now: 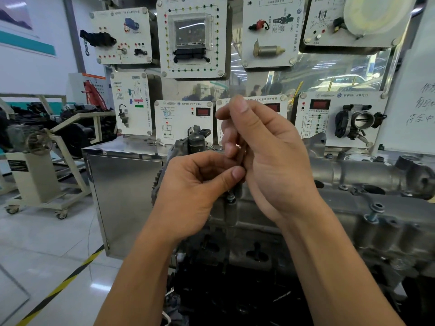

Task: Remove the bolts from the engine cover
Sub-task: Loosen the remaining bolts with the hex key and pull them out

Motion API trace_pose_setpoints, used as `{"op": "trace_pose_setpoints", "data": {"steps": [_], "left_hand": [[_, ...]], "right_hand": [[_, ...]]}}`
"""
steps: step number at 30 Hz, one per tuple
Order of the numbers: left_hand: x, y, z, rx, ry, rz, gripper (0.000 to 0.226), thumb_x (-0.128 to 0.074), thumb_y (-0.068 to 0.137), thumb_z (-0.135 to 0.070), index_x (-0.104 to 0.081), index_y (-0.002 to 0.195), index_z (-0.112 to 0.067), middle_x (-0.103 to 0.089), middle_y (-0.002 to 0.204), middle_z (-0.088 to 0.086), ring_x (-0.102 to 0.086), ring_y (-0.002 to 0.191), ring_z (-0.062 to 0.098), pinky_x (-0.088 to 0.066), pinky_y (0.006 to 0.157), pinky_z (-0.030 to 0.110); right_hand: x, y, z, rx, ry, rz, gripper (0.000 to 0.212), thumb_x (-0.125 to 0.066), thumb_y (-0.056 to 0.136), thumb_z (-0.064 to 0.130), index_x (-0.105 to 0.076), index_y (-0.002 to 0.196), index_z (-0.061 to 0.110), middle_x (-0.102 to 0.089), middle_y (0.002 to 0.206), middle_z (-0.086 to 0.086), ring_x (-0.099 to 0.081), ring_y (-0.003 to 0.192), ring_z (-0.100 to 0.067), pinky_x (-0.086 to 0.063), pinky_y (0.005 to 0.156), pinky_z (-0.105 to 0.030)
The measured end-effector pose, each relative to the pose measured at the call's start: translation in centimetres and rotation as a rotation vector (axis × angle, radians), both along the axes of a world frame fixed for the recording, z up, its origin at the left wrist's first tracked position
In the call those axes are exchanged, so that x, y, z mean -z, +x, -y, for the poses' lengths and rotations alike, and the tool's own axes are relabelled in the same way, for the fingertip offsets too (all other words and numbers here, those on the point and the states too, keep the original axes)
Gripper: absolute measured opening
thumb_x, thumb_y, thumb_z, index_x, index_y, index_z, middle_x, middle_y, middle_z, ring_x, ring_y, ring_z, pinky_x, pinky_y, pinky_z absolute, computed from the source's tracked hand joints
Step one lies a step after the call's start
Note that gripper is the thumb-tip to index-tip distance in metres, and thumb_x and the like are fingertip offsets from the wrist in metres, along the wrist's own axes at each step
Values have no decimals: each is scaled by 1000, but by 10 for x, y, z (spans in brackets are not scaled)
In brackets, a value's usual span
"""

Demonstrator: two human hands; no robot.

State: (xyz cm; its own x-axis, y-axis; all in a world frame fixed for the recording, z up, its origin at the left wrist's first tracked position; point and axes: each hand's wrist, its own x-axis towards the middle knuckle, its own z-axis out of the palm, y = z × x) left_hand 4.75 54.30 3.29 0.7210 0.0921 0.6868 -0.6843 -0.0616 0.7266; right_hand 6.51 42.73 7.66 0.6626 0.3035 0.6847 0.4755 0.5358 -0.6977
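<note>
The grey metal engine cover (367, 222) fills the lower right, with a raised bolt (376, 211) standing loose in its hole at the right. Another bolt (231, 198) sits at the cover's left end, directly below my hands. My left hand (195, 191) has its fingers curled and its thumb pressed against a thin dark tool (241, 156) that runs down toward that bolt. My right hand (266, 156) grips the same tool higher up, fingers wrapped round it. Most of the tool is hidden between the hands.
A steel cabinet (127, 189) stands at the left behind the engine. White sensor display panels (193, 36) hang on the wall behind. A wheeled engine stand (35, 175) is at the far left. A yellow-black floor stripe (63, 283) runs across the tiles.
</note>
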Motion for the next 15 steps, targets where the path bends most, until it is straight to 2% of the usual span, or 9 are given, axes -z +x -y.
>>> {"op": "trace_pose_setpoints", "data": {"steps": [3, 7, 9, 11, 13, 15], "left_hand": [[0, 0, 1, -22, 2, -2, 15, -73, 68, -21, -72, 77, -10, -73, 68, 2, -68, 63, 15, -59, 63, 24], [-1, 0, -1, -27, 2, 6, 24, -73, 68, -25, -72, 81, -6, -74, 71, 7, -69, 65, 19, -60, 65, 30], [0, 1, -2, -43, 29, 20, 29, -73, 68, -25, -73, 86, -2, -75, 75, 12, -71, 67, 21, -60, 63, 29], [0, 1, -4, -47, 38, 33, 33, -74, 68, -23, -71, 89, 2, -75, 77, 12, -71, 67, 19, -58, 61, 25], [0, 2, -4, -26, 0, 29, 36, -76, 64, -24, -68, 85, 4, -73, 72, 7, -69, 64, 13, -56, 61, 20], [0, 2, -4, 11, -34, 13, 30, -78, 63, -25, -68, 81, -3, -72, 69, 3, -68, 64, 12, -57, 62, 21]], "right_hand": [[2, -2, 0, 116, 57, 5, 19, -71, 88, 28, -71, 71, 20, -52, 62, -3, -50, 57, -14, -46, 55, -23], [2, -9, 0, 330, 123, 78, 11, -75, 87, 18, -73, 79, 11, -70, 66, -4, -69, 59, -21, -59, 56, -33], [3, -11, 0, 475, 91, 180, 12, -70, 89, 16, -73, 78, 11, -72, 70, -9, -71, 61, -27, -60, 54, -37], [3, -11, 0, 552, 42, 274, 23, -60, 94, 14, -70, 74, 9, -68, 71, -15, -68, 61, -32, -55, 50, -43], [1, -10, 1, 469, 0, 265, 25, -49, 98, 13, -71, 86, 8, -71, 74, -11, -71, 65, -26, -60, 56, -39], [-2, -8, 3, 233, 19, 128, 24, -44, 103, 12, -67, 100, 6, -74, 80, -10, -74, 71, -24, -61, 64, -33]]}}
